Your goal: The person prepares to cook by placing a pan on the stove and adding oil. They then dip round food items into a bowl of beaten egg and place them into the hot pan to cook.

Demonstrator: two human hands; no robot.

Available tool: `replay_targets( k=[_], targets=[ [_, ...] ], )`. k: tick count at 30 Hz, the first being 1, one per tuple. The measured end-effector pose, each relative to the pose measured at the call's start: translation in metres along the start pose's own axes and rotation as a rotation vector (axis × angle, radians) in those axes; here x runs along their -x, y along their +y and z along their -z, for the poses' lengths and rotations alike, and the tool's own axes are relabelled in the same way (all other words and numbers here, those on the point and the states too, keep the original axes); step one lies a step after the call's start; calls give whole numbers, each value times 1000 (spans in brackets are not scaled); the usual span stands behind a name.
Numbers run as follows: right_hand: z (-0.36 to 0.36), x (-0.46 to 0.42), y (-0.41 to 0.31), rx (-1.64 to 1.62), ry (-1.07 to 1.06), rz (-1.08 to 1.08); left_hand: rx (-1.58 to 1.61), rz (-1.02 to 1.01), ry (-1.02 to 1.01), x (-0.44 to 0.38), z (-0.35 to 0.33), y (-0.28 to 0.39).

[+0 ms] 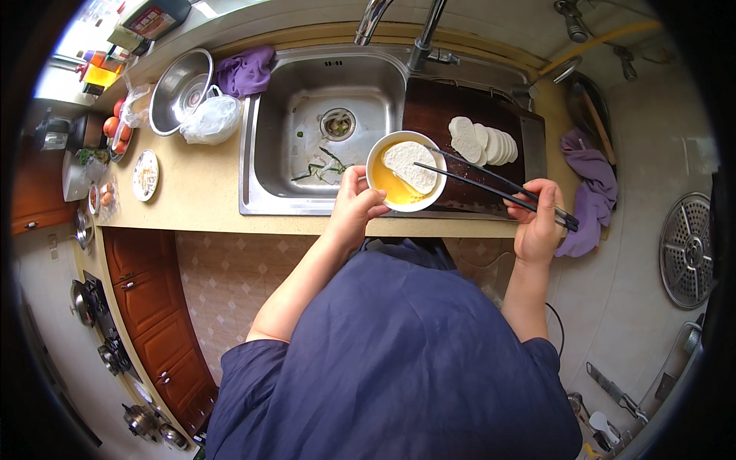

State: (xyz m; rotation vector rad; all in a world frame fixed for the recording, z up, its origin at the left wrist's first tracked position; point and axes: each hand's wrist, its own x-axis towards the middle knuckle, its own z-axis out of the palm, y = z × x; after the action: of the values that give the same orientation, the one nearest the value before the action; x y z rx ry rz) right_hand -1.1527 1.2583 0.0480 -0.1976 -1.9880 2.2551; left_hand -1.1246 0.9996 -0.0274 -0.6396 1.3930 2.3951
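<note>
My left hand (pixel 359 201) grips the rim of a white bowl (pixel 441 183), its thumb over the near left edge. Yellow liquid, which looks like beaten egg (pixel 386 183), fills the lower part of the bowl, and a white, flour-dusted slice (pixel 409 164) lies partly in it. In my right hand (pixel 537 215) is a pair of black chopsticks (pixel 489 183); their tips reach over the bowl, one of them onto the slice. Behind and to the right, several overlapping white slices (pixel 489 142) lie on a dark wooden cutting board (pixel 428 115).
The steel sink (pixel 299 115) holds green scraps, with a faucet (pixel 422 52) behind. Left of it are a purple cloth (pixel 246 70), a metal basin (pixel 183 92), a tied plastic bag (pixel 213 119) and an oval plate (pixel 146 175). Another purple cloth (pixel 592 190) lies at the right.
</note>
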Motion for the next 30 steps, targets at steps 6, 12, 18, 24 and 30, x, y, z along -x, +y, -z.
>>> replay_targets(
  k=[6,12,18,24,30],
  targets=[
    [-4,4,3,91,-47,51,-7,-5,-12,-1,0,-1],
    [-4,5,5,137,-93,3,5,-8,-5,-1,0,0],
    [-5,3,9,127,-81,-41,9,-3,-2,-3,0,-2],
    [-4,3,16,102,-64,-79,26,-4,11,-3,0,-1],
    [-12,10,9,107,-120,44,14,3,30,-4,2,-3]
  ],
)
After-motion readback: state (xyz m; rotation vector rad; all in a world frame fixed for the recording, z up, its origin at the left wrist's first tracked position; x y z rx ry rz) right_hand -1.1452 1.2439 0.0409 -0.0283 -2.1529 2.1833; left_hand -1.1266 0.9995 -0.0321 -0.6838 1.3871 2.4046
